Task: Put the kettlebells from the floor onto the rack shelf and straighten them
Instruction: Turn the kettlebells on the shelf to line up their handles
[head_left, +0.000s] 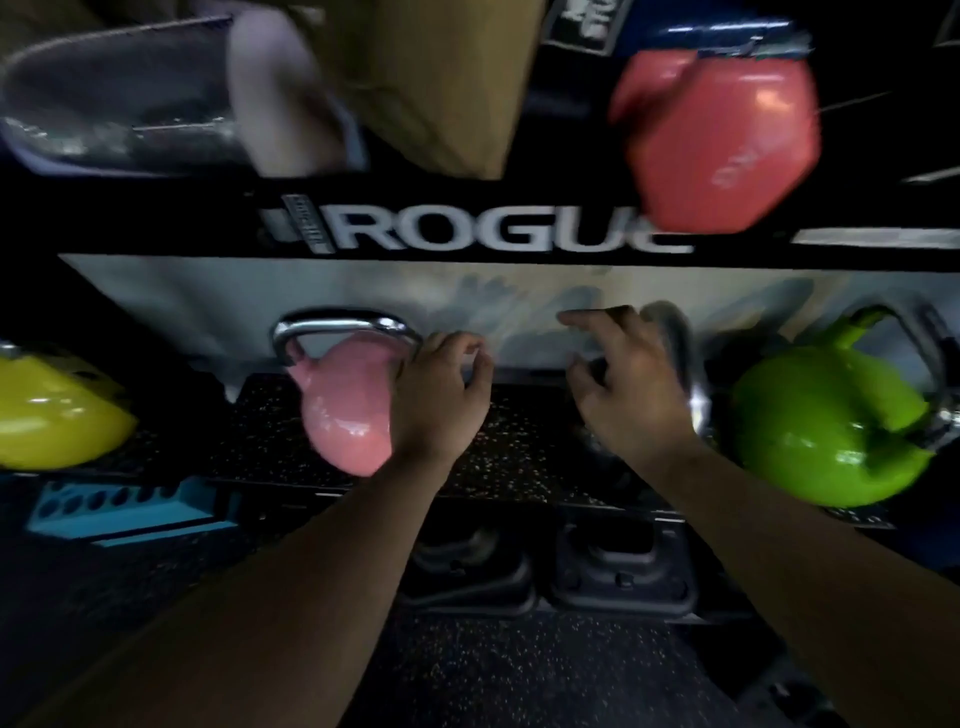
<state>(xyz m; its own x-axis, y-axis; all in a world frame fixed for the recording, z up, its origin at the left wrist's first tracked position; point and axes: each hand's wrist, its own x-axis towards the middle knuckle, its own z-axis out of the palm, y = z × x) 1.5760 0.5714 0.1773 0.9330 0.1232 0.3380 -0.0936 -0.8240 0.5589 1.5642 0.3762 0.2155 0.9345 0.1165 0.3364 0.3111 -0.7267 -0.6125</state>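
A pink kettlebell (345, 410) with a chrome handle stands on the speckled rack shelf (519, 447). My left hand (441, 395) rests against its right side, fingers loosely curled and holding nothing. My right hand (628, 384) hovers with fingers spread over a dark kettlebell (605, 457). That kettlebell's chrome handle (693, 384) shows just past my knuckles, and its body is mostly hidden. A green kettlebell (826, 426) sits on the same shelf at the right. A yellow kettlebell (57, 415) sits at the left edge. The view is blurred by motion.
A black beam lettered ROGUE (498, 228) crosses above the shelf. On the level above it, a red hex weight (722, 140) overhangs the beam. Two black kettlebells (623, 577) sit lower down, under the shelf's front edge. A blue perforated block (119, 509) lies at lower left.
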